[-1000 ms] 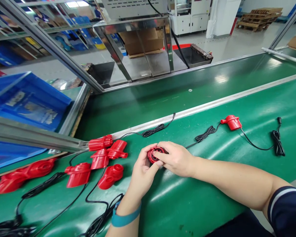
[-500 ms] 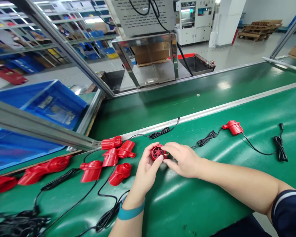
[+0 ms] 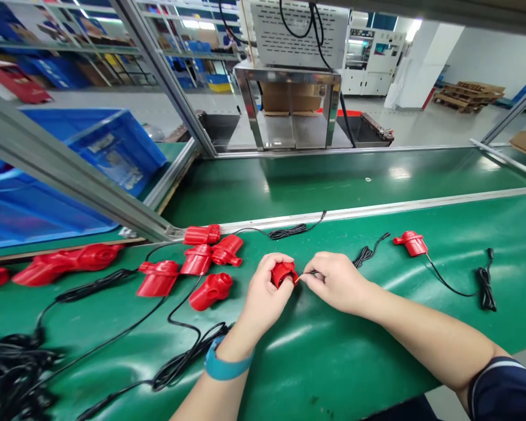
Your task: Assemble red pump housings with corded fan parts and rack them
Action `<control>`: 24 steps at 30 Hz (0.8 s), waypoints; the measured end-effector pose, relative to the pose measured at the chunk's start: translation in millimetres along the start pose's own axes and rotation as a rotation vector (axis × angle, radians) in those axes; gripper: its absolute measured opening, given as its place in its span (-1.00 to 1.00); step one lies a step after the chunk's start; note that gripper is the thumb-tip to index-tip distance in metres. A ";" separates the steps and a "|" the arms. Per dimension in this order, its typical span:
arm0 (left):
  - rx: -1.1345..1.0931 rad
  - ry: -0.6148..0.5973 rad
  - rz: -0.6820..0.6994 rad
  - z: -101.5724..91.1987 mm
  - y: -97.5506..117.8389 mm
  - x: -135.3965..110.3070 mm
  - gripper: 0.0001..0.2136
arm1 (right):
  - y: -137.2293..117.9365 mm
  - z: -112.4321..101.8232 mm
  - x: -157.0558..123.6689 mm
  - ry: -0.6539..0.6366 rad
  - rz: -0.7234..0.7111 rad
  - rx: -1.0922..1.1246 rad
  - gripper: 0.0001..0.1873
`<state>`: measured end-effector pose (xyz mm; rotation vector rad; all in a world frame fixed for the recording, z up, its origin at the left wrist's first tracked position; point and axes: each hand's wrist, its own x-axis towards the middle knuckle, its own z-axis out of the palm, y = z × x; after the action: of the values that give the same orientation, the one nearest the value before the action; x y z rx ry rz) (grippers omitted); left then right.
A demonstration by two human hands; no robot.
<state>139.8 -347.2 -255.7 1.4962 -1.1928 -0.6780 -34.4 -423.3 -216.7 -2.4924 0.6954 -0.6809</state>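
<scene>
Green and shiny, the long table (image 3: 333,362) has wooden pallets (image 3: 469,96) far behind; a label (image 3: 101,142) on the blue plastic bin (image 3: 142,149) is too small to read. Left hand (image 3: 266,293) holds a round red plastic part (image 3: 282,271) over the table; right hand (image 3: 342,285) pinches thin black cord (image 3: 313,272).

Left hand (image 3: 265,295) holds red housing (image 3: 283,271); right hand (image 3: 338,282) pinches wire (image 3: 297,279).

Green bench (image 3: 333,368) — scattered red parts (image 3: 158,279), black cables (image 3: 486,292)
</scene>
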 end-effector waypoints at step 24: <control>0.145 -0.126 0.032 7.2 10.0 -13.7 -0.84 | 6.3 31.7 -11.8 0.220 -0.216 -0.216 -0.69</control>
<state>125.5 -336.7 -250.6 1.5693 -1.3840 -0.6838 -27.4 -412.0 -248.5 -2.7452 0.6093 -1.0200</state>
